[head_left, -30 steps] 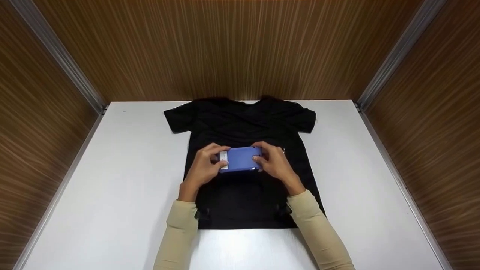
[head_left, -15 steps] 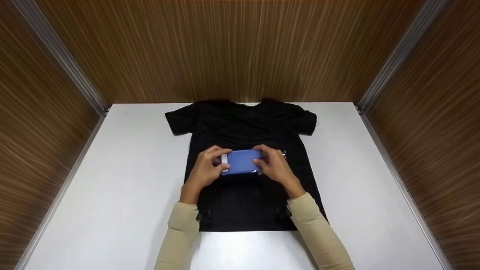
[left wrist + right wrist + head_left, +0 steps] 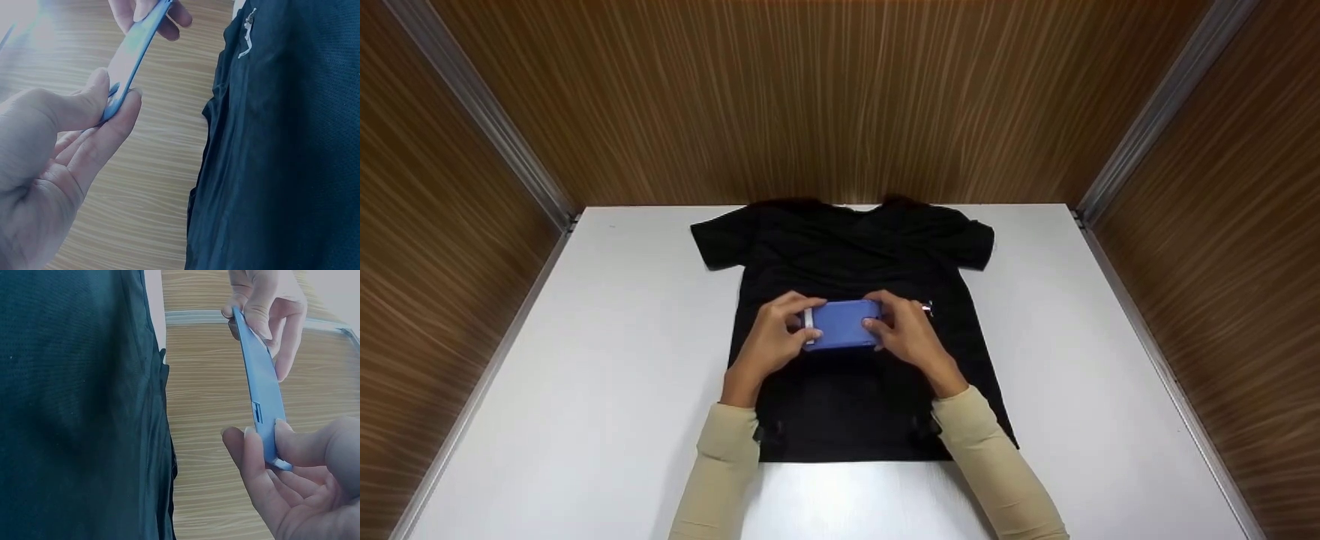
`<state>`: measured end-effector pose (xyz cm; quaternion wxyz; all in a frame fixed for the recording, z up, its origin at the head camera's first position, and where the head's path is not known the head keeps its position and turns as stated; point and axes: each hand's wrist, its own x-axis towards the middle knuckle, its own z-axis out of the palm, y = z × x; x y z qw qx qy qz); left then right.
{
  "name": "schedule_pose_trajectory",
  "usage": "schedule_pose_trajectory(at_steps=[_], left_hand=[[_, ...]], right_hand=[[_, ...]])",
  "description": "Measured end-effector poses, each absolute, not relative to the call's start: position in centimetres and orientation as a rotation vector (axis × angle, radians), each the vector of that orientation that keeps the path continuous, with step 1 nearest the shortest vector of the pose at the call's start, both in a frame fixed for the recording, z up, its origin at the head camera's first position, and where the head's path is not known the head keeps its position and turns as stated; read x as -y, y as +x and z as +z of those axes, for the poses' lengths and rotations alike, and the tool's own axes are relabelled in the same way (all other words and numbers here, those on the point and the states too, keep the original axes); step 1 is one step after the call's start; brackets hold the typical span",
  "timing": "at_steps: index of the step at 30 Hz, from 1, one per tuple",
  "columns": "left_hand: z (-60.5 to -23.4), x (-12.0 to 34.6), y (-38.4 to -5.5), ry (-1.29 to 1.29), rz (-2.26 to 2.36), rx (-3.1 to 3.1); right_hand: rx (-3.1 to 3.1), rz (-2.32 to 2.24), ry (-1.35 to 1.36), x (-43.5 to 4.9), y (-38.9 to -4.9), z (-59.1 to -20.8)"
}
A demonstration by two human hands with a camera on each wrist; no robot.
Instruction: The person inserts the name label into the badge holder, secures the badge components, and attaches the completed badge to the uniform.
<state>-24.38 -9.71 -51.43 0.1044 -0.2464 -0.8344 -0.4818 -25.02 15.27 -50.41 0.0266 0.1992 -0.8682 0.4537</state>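
Note:
A flat blue card holder point(image 3: 842, 324) is held level between both hands, above a black T-shirt point(image 3: 840, 412). At its left end shows a narrow white strip point(image 3: 809, 318), like the edge of a card. My left hand point(image 3: 771, 330) pinches that end between thumb and fingers, and my right hand point(image 3: 911, 330) pinches the opposite end. In the right wrist view the holder point(image 3: 264, 391) is seen nearly edge-on, with a small slot along one side. Fingertips hide parts of both ends.
The T-shirt lies spread on a white table point(image 3: 622, 337), sleeves toward the back. A small white, partly metallic thing point(image 3: 928, 308) lies on it beside the right hand; its kind is unclear. Wood-patterned walls point(image 3: 840, 97) stand behind and at both sides.
The white strip at the holder's left end has become narrower, with less of it showing. Both hands keep their pinch and stay almost in place.

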Motion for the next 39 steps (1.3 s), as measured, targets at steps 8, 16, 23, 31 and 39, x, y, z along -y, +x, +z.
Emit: schedule_pose_trajectory(at_steps=[8, 16, 23, 31, 39], left_hand=[[-51.46, 9.64, -24.33, -0.734, -1.399, 2.475], [-51.58, 9.6, -24.3, -0.737, -1.431, 2.47], [-51.68, 9.52, -24.3, -0.738, -1.428, 2.474], [-51.78, 9.52, -24.37, -0.729, -1.419, 2.481], [-51.61, 9.45, -24.45, -0.732, -1.415, 2.467]], right_hand=[[2.681, 1.393, 0.619, -15.15, -24.9, -50.5], [2.661, 1.428, 0.631, -15.03, -24.79, -50.51], [2.685, 1.425, 0.592, -14.8, -24.76, -50.52], [2.654, 1.419, 0.607, -14.65, -24.69, -50.54], [2.66, 1.352, 0.602, -14.5, -24.7, -50.44]])
